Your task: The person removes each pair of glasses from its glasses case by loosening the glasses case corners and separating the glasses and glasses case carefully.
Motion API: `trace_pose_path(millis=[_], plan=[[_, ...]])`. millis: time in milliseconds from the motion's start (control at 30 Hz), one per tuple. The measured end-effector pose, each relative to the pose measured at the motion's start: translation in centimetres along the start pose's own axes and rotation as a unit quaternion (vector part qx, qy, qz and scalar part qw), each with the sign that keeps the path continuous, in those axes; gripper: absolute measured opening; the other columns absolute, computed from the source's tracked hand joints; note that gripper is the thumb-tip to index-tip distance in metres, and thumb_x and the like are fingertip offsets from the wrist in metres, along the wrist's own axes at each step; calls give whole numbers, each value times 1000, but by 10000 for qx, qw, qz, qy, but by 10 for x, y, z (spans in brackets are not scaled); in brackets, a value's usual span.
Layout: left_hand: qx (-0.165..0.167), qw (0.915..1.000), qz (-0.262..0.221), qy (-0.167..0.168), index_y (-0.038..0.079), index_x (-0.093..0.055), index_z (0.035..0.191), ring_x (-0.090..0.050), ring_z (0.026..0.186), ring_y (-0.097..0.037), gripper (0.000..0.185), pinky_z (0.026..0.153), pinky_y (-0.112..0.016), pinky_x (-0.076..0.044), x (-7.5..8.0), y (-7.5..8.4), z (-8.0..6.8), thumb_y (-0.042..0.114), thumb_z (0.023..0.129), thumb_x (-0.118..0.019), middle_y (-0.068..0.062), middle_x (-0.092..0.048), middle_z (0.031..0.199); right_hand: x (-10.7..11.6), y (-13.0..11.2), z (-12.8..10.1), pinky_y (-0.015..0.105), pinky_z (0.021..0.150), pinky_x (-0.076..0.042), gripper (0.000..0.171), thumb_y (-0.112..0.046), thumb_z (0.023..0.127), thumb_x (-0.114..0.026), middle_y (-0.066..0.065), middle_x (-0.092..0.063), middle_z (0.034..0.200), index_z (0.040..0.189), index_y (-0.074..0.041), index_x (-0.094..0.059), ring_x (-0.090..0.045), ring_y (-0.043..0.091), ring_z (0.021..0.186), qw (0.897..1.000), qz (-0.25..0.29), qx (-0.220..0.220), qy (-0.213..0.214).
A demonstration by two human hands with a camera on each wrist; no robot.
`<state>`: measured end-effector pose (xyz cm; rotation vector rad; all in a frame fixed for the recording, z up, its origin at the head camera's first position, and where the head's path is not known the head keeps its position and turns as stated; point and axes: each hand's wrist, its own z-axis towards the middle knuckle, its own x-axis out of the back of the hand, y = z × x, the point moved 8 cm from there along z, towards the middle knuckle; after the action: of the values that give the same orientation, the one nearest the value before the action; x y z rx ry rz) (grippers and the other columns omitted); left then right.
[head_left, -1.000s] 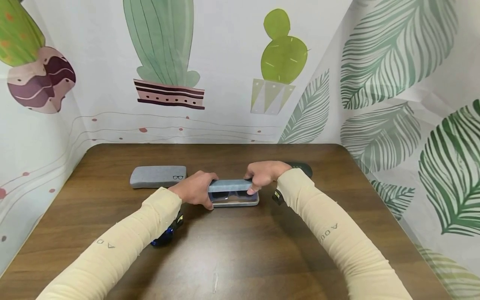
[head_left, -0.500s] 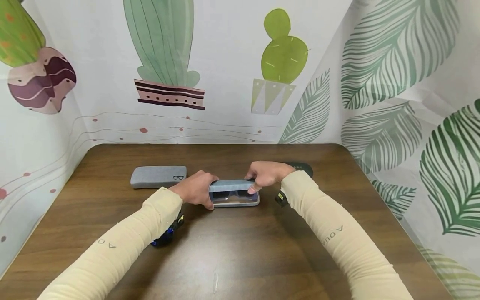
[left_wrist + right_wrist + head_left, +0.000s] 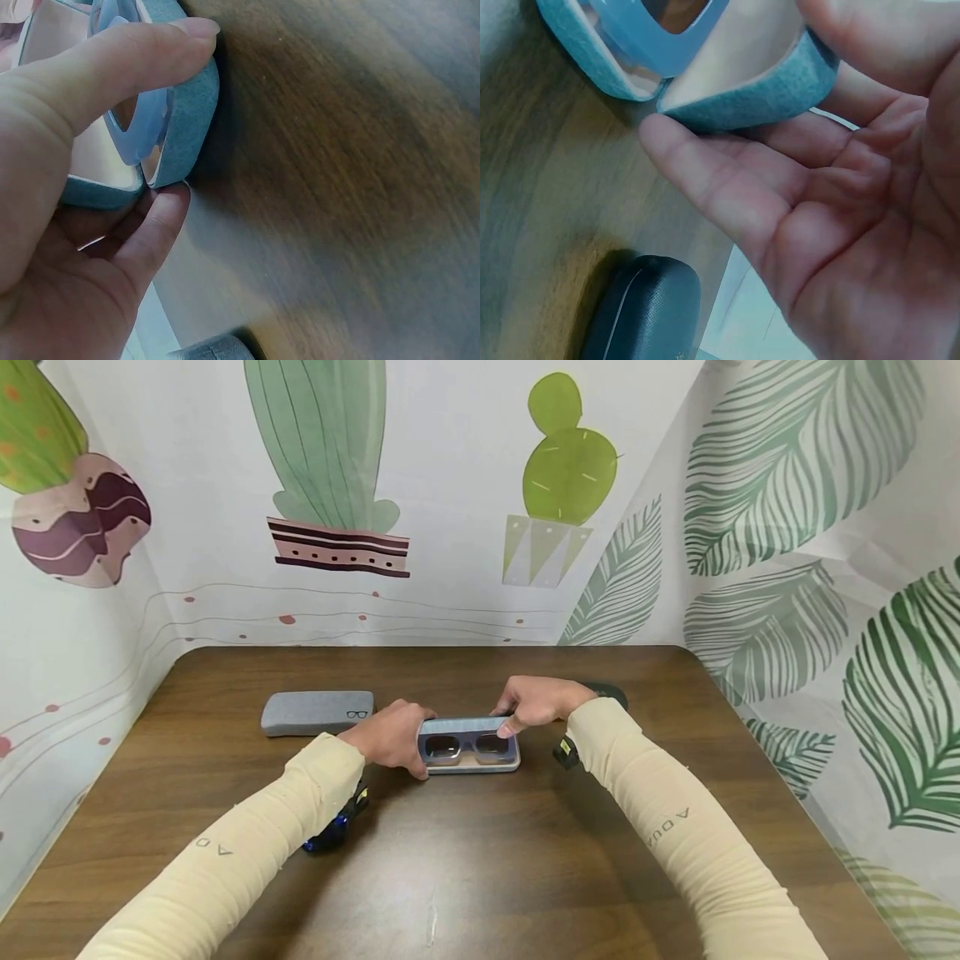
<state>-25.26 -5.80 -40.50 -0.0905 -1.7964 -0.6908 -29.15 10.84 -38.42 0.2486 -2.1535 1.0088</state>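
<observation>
A brown wooden desk [image 3: 480,860] fills the foreground, with two cream sleeves reaching forward across it. At the middle of the desk lies an open blue-grey glasses case [image 3: 469,752] holding blue-framed glasses [image 3: 467,746]. The left hand [image 3: 392,737] grips the case's left end, thumb curled over the near rim and fingers round the corner. The right hand [image 3: 538,703] rests at the case's right end with fingers bent against the raised lid; it seems to hold the lid's edge, though the wrist view is too close to be sure. Farther left lies a closed grey case [image 3: 317,712]. Behind the right hand sits a dark case [image 3: 641,311], mostly hidden.
</observation>
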Motion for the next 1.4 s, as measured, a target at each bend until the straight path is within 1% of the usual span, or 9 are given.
trace_pose_path(millis=[100, 367, 667, 867, 1000, 1133, 1233, 1333, 1400], plan=[[40, 10000, -8, 1, -3, -62, 133, -64, 85, -16, 86, 80, -33, -57, 0, -1, 0, 25, 61, -100, -8, -73, 106, 1, 2, 0, 26, 92, -53, 31, -14, 93, -75, 10, -79, 113, 121, -2, -77, -63, 5, 90, 9999, 132, -27, 47], [256, 9994, -241, -25, 0, -48, 139, -65, 90, -20, 95, 82, -35, -56, -1, -4, -1, 23, 63, -100, -13, -70, 110, 3, 5, -2, 24, 88, -53, 29, -16, 94, -75, 9, -81, 108, 119, -2, -78, -64, 4, 87, 9991, 387, 12, 150], [189, 9998, 1, 68, -2, -49, 143, -65, 97, -22, 100, 90, -41, -57, 2, -2, -2, 27, 63, -100, -18, -71, 117, 6, 5, -6, 24, 77, -49, 26, -16, 95, -74, 8, -81, 101, 115, -1, -79, -58, 6, 79, 9982, 372, 104, 449], [133, 9996, 110, 207, -4, -50, 143, -67, 104, -25, 100, 93, -42, -57, 3, -2, -4, 29, 63, -100, -20, -70, 123, 4, 1, -11, 25, 82, -51, 26, -14, 95, -74, 11, -80, 104, 117, -1, -78, -61, 7, 84, 9965, 447, 232, 666], [176, 9996, 117, 206, -4, -50, 143, -67, 103, -25, 101, 93, -42, -57, 2, -3, -5, 30, 63, -100, -21, -70, 123, 2, -1, -13, 28, 88, -54, 25, -15, 95, -76, 7, -80, 105, 117, -5, -79, -65, 7, 89, 9945, 218, 348, 961], [216, 9995, 83, 198, -4, -49, 144, -66, 100, -23, 101, 91, -41, -57, 3, -4, -5, 29, 63, -100, -20, -70, 120, 1, -8, -18, 36, 98, -56, 37, -19, 93, -79, 6, -79, 116, 128, -8, -75, -70, 12, 102, 9900, -261, 376, 1334], [242, 9995, 78, 181, -4, -49, 144, -66, 98, -23, 101, 91, -41, -57, 2, -5, -5, 29, 63, -100, -19, -70, 119, -2, -17, -24, 42, 104, -54, 50, -21, 91, -81, 9, -73, 131, 138, -8, -68, -70, 19, 116, 9843, -661, 347, 1601], [219, 9996, 81, 174, -5, -50, 142, -66, 96, -22, 100, 89, -40, -57, 3, -4, -5, 29, 63, -100, -19, -71, 116, -8, -26, -29, 44, 108, -52, 59, -21, 91, -81, 10, -61, 150, 146, -10, -61, -64, 24, 131, 9782, -1107, 364, 1717], [214, 9996, 65, 161, -5, -50, 141, -66, 95, -22, 99, 89, -40, -57, 3, -3, -4, 29, 63, -100, -19, -71, 116, -14, -32, -31, 44, 111, -50, 63, -22, 92, -80, 8, -52, 159, 150, -12, -57, -54, 25, 144, 9748, -1375, 416, 1708]])
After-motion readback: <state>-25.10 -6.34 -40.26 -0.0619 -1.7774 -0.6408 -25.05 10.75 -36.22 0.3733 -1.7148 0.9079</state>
